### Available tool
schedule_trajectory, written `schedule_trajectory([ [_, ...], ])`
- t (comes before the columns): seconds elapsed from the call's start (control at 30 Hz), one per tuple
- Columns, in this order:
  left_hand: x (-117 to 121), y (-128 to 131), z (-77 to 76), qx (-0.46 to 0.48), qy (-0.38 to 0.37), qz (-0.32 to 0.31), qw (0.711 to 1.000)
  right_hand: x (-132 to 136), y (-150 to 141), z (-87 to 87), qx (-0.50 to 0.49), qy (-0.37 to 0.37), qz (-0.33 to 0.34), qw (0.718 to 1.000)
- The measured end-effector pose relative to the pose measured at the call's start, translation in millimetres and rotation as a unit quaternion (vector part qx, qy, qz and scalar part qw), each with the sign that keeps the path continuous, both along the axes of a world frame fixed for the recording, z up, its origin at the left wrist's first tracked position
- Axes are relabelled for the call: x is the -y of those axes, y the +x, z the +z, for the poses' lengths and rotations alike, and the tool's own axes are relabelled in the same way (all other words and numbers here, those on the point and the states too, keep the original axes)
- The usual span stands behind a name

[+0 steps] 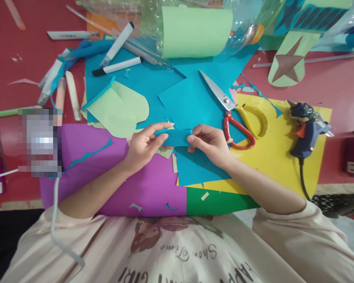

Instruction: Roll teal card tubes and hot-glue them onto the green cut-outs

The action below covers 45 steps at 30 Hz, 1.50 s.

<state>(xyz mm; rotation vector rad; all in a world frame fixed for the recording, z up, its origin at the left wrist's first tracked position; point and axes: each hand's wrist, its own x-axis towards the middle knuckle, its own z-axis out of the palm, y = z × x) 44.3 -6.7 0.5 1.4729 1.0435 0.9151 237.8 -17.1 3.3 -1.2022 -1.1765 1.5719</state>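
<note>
Between my two hands is a small rectangular strip of blue paper [177, 137], held level above the sheets. My left hand [146, 146] pinches its left end between thumb and fingers. At the other end, my right hand [209, 142] grips the strip the same way. Scissors [230, 110] with one red and one yellow handle loop lie just right of my right hand, blades slightly apart. Beneath the strip spreads a blue paper sheet [194, 98]. A light green paper cut-out [122, 108] with a rounded end lies up and left of my left hand.
A glue gun [306, 137] rests on yellow paper [277, 157] at right. Plastic bottles, one wrapped in green paper [196, 31], lie at the back. Several markers [118, 43] are scattered upper left. Purple paper [106, 188] covers the front left; a blurred-out device [41, 137] with a cable sits beside it.
</note>
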Motion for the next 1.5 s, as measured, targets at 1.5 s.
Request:
schedule_trajectory([
  [1.5, -2.8, -3.0, -0.4, -0.033, 0.021, -0.006, 0.999, -0.4, 2.0, -2.5, 0.012, 0.006, -0.012, 1.0],
])
